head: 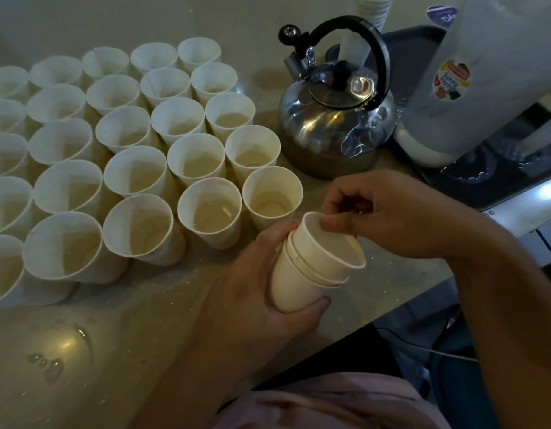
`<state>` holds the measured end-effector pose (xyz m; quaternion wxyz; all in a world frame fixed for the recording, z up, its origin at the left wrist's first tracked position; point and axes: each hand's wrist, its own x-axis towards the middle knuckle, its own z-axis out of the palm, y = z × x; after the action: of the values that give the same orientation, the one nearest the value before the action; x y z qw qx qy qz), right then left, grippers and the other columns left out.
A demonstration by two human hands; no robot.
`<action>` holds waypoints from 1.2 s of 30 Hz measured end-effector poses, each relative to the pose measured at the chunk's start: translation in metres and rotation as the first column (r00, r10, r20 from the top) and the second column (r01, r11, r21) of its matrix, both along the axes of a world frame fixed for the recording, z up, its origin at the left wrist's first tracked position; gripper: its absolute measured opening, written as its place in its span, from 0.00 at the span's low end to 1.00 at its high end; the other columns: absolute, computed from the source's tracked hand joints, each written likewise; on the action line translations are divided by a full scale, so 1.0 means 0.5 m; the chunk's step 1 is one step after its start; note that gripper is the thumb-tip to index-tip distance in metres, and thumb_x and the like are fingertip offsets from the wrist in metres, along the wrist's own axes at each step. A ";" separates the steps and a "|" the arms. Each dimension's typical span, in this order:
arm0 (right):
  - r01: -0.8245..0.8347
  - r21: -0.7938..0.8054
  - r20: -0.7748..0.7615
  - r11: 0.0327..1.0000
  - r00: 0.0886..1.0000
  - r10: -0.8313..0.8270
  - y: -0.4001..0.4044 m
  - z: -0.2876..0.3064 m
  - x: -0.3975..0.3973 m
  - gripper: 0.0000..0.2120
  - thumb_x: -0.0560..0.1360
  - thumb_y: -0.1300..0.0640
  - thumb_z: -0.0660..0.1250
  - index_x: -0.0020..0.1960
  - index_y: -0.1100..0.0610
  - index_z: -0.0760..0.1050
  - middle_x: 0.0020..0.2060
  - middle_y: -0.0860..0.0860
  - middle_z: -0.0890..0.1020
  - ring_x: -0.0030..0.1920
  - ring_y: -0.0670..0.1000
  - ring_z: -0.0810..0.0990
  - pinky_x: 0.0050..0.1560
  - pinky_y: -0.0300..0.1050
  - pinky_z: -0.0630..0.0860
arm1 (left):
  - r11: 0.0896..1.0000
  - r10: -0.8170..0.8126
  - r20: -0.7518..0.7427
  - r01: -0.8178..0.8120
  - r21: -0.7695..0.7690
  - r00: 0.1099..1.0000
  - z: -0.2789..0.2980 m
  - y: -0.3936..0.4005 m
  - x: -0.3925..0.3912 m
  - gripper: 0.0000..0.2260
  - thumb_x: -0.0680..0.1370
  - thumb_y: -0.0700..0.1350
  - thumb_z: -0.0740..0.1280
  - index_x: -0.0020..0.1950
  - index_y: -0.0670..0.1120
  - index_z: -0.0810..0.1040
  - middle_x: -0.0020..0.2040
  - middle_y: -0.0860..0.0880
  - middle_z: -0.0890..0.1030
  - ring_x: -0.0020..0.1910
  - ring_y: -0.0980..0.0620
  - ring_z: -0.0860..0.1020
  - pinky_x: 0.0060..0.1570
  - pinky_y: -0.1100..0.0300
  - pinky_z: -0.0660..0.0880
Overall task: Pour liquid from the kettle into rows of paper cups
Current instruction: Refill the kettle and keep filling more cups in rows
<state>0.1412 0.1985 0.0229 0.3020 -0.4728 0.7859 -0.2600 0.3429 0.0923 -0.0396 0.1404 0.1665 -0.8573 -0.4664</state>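
While the left hand wraps its fingers and thumb around a short stack of nested cups at lower centre of the frame, the right hand reaches in from the right and pinches the rim of the top cup between thumb and fingertips; the stack is tilted, its mouth turned up and to the right, and it is held just above the counter; both grips are closed on the stack, the left around its body, the right on its lip.

Across the left half of the frame stand the rows of paper cups, set upright and packed close, many touching their neighbours; the nearest ones at centre show a shallow pool of clear liquid in the bottom; the cup at the near right corner of the block stands just beside the held stack.

Right of the rows, at upper centre, the steel kettle sits on the counter with its lid on and its black handle arched over the top; its spout points up and to the left; neither hand touches it.

Behind the kettle rises another tall stack of cups; a large pale jug with a colourful sticker stands at upper right on a dark tray; small drops of water lie on the counter at lower left; a pink garment shows at the bottom edge.
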 end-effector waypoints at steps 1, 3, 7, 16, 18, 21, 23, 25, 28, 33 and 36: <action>0.015 -0.017 -0.015 1.000 1.000 -0.015 0.003 0.009 -0.006 0.06 0.74 0.45 0.68 0.43 0.46 0.78 0.39 0.42 0.83 0.37 0.42 0.80 0.39 0.31 0.75 | 1.000 0.000 0.014 0.000 -0.004 1.000 0.000 0.000 0.001 0.39 0.63 0.58 0.79 0.67 0.73 0.62 0.61 0.69 0.75 0.58 0.66 0.77 0.47 0.70 0.75; 0.068 -0.071 -0.039 0.995 0.997 -0.071 0.012 0.030 -0.019 0.08 0.70 0.41 0.67 0.43 0.45 0.76 0.40 0.39 0.82 0.38 0.40 0.80 0.38 0.27 0.74 | 1.000 0.004 0.041 -0.005 0.009 0.999 -0.006 0.000 0.005 0.38 0.62 0.60 0.78 0.64 0.76 0.60 0.59 0.71 0.75 0.56 0.68 0.76 0.45 0.70 0.72; 0.199 -0.172 -0.050 0.965 0.976 -0.211 0.035 0.068 -0.057 0.09 0.70 0.44 0.67 0.45 0.48 0.77 0.38 0.39 0.83 0.33 0.39 0.81 0.33 0.25 0.72 | 0.997 0.052 0.063 -0.055 0.047 0.997 -0.023 0.000 0.011 0.38 0.60 0.63 0.77 0.64 0.74 0.61 0.60 0.67 0.75 0.58 0.61 0.76 0.51 0.55 0.77; 0.251 0.011 -0.201 0.968 0.949 -0.244 0.025 0.047 -0.115 0.04 0.76 0.51 0.70 0.43 0.47 0.76 0.34 0.34 0.81 0.32 0.34 0.79 0.30 0.21 0.68 | 0.998 -0.007 0.073 0.012 -0.062 0.997 -0.001 -0.025 0.002 0.44 0.62 0.56 0.81 0.67 0.75 0.56 0.65 0.71 0.68 0.63 0.64 0.72 0.57 0.68 0.71; 0.266 0.020 -0.191 0.964 0.947 -0.258 0.017 0.034 -0.118 0.04 0.76 0.50 0.70 0.44 0.48 0.77 0.33 0.36 0.81 0.31 0.35 0.79 0.30 0.22 0.68 | 0.994 -0.019 0.047 0.024 -0.110 0.999 0.005 -0.029 0.005 0.46 0.63 0.52 0.82 0.69 0.73 0.57 0.66 0.70 0.67 0.64 0.65 0.70 0.60 0.73 0.68; 0.288 0.013 -0.164 0.957 0.945 -0.282 -0.001 0.016 -0.122 0.04 0.76 0.50 0.70 0.44 0.49 0.78 0.33 0.42 0.83 0.31 0.38 0.80 0.31 0.28 0.72 | 0.983 -0.063 0.045 0.070 -0.168 0.997 0.016 -0.038 0.001 0.46 0.63 0.49 0.83 0.71 0.69 0.60 0.66 0.66 0.70 0.65 0.64 0.71 0.61 0.74 0.66; 0.292 0.023 -0.155 0.956 0.946 -0.285 -0.014 0.004 -0.124 0.05 0.76 0.49 0.70 0.44 0.48 0.78 0.33 0.42 0.83 0.32 0.40 0.81 0.35 0.34 0.74 | 0.974 -0.080 0.052 0.089 -0.207 0.995 0.022 -0.042 -0.002 0.45 0.63 0.49 0.83 0.73 0.65 0.62 0.66 0.64 0.70 0.66 0.62 0.71 0.63 0.72 0.66; 0.305 0.031 -0.130 0.952 0.945 -0.299 -0.024 -0.007 -0.128 0.05 0.76 0.48 0.71 0.44 0.48 0.78 0.34 0.41 0.83 0.33 0.41 0.82 0.37 0.39 0.76 | 0.968 -0.096 0.076 0.111 -0.224 0.992 0.029 -0.048 -0.002 0.42 0.63 0.54 0.80 0.73 0.64 0.63 0.67 0.64 0.70 0.67 0.61 0.70 0.64 0.73 0.64; 0.306 0.064 -0.086 0.950 0.950 -0.301 -0.033 -0.017 -0.129 0.06 0.76 0.47 0.71 0.45 0.48 0.78 0.33 0.41 0.84 0.32 0.40 0.82 0.36 0.37 0.74 | 0.960 -0.109 0.134 0.139 -0.244 0.985 0.045 -0.058 0.001 0.40 0.63 0.60 0.74 0.74 0.64 0.63 0.66 0.61 0.71 0.67 0.62 0.70 0.63 0.76 0.64; 0.319 0.087 -0.067 0.944 0.947 -0.314 -0.039 -0.007 -0.128 0.13 0.76 0.40 0.67 0.45 0.50 0.79 0.31 0.42 0.83 0.30 0.41 0.80 0.36 0.38 0.72 | 0.909 -0.113 0.229 0.194 -0.369 0.967 0.062 -0.077 0.002 0.40 0.64 0.66 0.66 0.75 0.62 0.62 0.68 0.54 0.74 0.64 0.53 0.76 0.53 0.57 0.79; 0.417 -0.043 -0.125 0.908 0.900 -0.419 -0.036 0.002 -0.129 0.18 0.76 0.38 0.65 0.41 0.53 0.79 0.27 0.46 0.79 0.25 0.42 0.73 0.28 0.32 0.69 | 0.857 -0.138 0.210 0.223 -0.465 0.968 0.105 -0.078 0.017 0.33 0.69 0.66 0.61 0.74 0.58 0.66 0.66 0.49 0.77 0.59 0.49 0.80 0.46 0.51 0.82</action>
<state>0.0766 0.1805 0.0241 0.1833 -0.3117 0.8851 -0.2931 0.3513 0.0531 0.0131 0.0597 0.0835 -0.9673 -0.2320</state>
